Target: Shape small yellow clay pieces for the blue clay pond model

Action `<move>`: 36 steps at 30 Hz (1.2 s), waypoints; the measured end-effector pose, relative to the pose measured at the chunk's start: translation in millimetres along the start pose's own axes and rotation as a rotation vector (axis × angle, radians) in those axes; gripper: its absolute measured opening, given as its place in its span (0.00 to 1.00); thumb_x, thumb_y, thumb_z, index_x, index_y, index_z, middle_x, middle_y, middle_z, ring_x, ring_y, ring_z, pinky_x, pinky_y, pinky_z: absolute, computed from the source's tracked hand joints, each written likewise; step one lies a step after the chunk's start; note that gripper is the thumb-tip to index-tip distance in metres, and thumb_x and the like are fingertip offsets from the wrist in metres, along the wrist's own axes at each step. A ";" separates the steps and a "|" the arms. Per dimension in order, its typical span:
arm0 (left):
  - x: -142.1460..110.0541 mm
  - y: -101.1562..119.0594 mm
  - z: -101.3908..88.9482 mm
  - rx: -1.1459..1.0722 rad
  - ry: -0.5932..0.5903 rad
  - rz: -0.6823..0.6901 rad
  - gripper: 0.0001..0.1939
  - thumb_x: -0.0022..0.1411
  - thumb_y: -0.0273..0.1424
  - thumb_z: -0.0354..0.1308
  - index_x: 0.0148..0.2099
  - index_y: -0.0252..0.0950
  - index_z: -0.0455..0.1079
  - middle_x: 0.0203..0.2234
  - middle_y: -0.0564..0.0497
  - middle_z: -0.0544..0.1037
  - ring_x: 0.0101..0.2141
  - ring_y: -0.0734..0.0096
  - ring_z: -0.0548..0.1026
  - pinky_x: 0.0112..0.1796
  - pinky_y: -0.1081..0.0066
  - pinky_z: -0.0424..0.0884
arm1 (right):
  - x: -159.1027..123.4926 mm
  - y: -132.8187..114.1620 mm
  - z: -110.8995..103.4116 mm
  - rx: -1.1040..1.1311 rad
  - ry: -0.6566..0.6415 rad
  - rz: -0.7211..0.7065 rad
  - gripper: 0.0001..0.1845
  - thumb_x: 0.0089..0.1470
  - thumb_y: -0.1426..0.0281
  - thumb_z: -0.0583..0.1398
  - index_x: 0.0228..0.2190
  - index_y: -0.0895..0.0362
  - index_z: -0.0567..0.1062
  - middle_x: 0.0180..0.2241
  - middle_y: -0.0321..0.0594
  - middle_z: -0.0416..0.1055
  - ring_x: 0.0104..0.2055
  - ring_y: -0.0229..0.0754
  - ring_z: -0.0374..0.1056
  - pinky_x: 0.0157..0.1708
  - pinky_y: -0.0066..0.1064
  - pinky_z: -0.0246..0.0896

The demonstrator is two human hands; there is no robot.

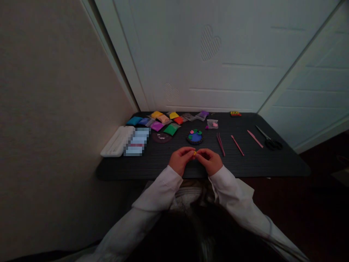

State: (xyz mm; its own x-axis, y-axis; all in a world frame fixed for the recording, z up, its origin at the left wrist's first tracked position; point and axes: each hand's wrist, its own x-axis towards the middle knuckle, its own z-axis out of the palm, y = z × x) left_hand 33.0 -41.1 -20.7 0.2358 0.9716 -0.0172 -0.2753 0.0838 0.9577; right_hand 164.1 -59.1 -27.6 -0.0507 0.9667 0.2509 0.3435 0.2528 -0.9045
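Observation:
My left hand point(181, 160) and my right hand point(210, 161) meet above the front part of the dark table. Between their fingertips is a small bit of yellow clay point(194, 153), pinched from both sides. Its exact shape is mostly hidden by the fingers. Just beyond the hands sits a round clay pond model point(195, 137), with a blue middle, a dark rim, green leaf shapes and a pink flower on it. Right of my right hand lie pink tweezers point(220, 145).
Several colored clay packets point(171, 129) lie along the back left. A white case point(119, 141) and a blurred-out sheet point(137, 142) are at the left edge. To the right are a thin pink stick tool point(237, 145), a flat pink tool point(255, 139) and scissors point(269, 141).

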 end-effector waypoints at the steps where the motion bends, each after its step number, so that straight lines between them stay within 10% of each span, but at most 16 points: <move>1: 0.4 -1.1 -0.7 0.011 -0.012 -0.007 0.12 0.58 0.32 0.50 0.43 0.31 0.64 0.37 0.48 0.70 0.34 0.71 0.70 0.33 0.65 0.69 | 0.1 0.3 -0.2 0.004 0.007 0.008 0.12 0.53 0.66 0.53 0.38 0.60 0.67 0.37 0.40 0.67 0.36 0.36 0.65 0.35 0.35 0.63; 36: 0.6 -0.6 -3.3 0.006 0.003 -0.073 0.12 0.58 0.32 0.50 0.43 0.31 0.63 0.37 0.48 0.70 0.34 0.71 0.70 0.33 0.65 0.69 | -4.9 -3.4 3.7 0.082 0.018 0.046 0.12 0.53 0.66 0.53 0.38 0.59 0.67 0.39 0.40 0.66 0.37 0.37 0.64 0.37 0.36 0.62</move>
State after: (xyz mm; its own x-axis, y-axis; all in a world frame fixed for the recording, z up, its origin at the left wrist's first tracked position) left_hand 30.2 -39.9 -22.2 0.2521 0.9637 -0.0883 -0.2514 0.1534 0.9557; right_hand 159.7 -64.6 -27.0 -0.0198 0.9767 0.2135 0.2673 0.2109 -0.9402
